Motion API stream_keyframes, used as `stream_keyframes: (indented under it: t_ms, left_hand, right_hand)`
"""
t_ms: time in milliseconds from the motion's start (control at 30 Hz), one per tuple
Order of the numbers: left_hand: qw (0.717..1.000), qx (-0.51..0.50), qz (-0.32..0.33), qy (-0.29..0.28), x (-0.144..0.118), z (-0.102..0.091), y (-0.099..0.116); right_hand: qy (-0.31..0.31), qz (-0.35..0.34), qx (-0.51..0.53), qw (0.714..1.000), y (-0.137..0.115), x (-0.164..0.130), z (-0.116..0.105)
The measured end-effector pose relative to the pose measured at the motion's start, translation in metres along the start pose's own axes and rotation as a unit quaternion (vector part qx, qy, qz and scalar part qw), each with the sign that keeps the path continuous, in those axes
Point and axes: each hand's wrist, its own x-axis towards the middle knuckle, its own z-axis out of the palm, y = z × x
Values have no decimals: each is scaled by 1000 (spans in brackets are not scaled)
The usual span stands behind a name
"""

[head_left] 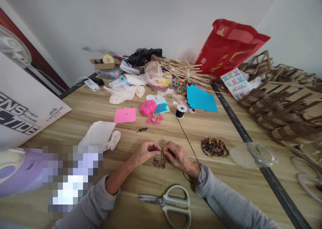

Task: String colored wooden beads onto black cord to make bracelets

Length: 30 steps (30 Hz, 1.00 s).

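Observation:
Above the wood-grain table, my left hand [146,152] and my right hand [178,156] meet with fingertips pinched together, almost touching. A small piece of multicoloured beadwork [159,163] hangs just beneath them, its top end at both pinches. The exact spot each hand grips is too small to see. Black cord [188,138] runs from a white-flanged spool [180,112], passes by my right wrist and curves below it. To the right of my right hand lies a heap of strung colourful beads [214,147]. Scissors [163,201] with pale handles rest partly open nearest me.
Short black cord snippets [142,129], pink paper [125,115] and pink yarn [148,107] lie beyond my hands. Blue sheets [202,98] and a red bag [231,48] are farther back. Brown woven baskets [281,105] crowd the right; white tissue [98,134] lies left.

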Motion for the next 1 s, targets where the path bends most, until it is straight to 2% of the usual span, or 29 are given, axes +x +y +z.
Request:
stream_keyframes:
  t_ms: [433, 1000]
  left_hand:
    - [1000, -15, -11, -3, 0, 1, -4]
    - [1000, -2, -10, -4, -1, 2, 2]
  right_hand:
    - [-3, 1, -2, 1000, 1, -1, 1]
    - [1, 8, -1, 1000, -1, 0, 1]
